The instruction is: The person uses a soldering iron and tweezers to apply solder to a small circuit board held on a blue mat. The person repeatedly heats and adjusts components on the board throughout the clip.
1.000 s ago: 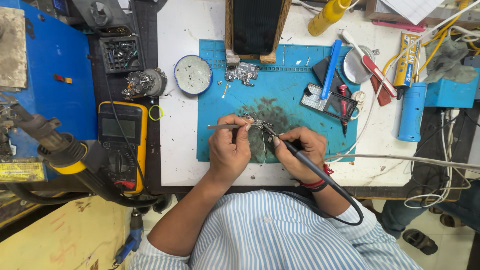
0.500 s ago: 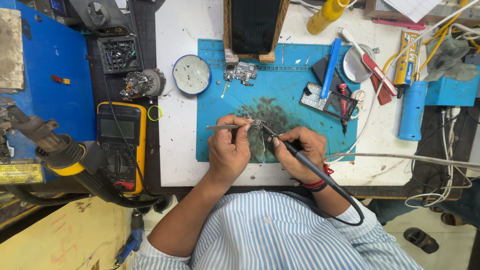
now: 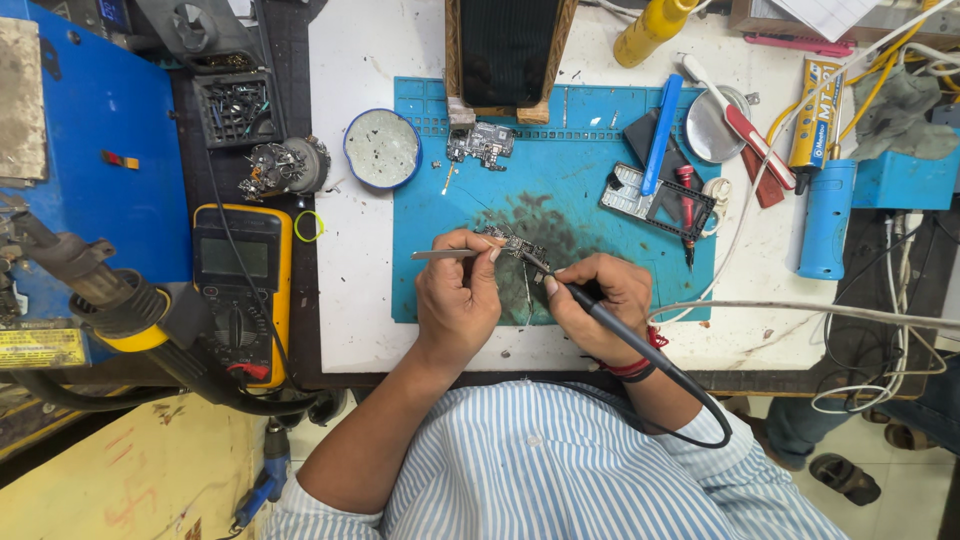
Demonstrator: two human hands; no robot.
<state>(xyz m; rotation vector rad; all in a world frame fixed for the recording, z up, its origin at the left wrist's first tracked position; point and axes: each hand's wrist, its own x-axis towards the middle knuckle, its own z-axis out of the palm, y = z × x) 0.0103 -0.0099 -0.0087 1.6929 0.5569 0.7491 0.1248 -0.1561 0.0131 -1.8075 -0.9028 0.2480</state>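
Observation:
On the blue work mat (image 3: 580, 150) lies a small dark circuit board (image 3: 512, 242). My left hand (image 3: 457, 300) pinches metal tweezers (image 3: 445, 255) whose tips point right toward the board. My right hand (image 3: 598, 305) grips a black soldering iron (image 3: 625, 335) like a pen, its tip touching the board's right edge. The iron's black cord runs back past my wrist, which wears a red band. Both hands rest on the mat's dark-stained near part.
A yellow multimeter (image 3: 243, 290) lies left of the mat, a hot-air gun (image 3: 95, 290) further left. A round blue tin (image 3: 383, 148), another circuit board (image 3: 482, 140), a dark stand (image 3: 505, 50), blue tools, a red screwdriver and a yellow bottle (image 3: 650, 30) sit behind.

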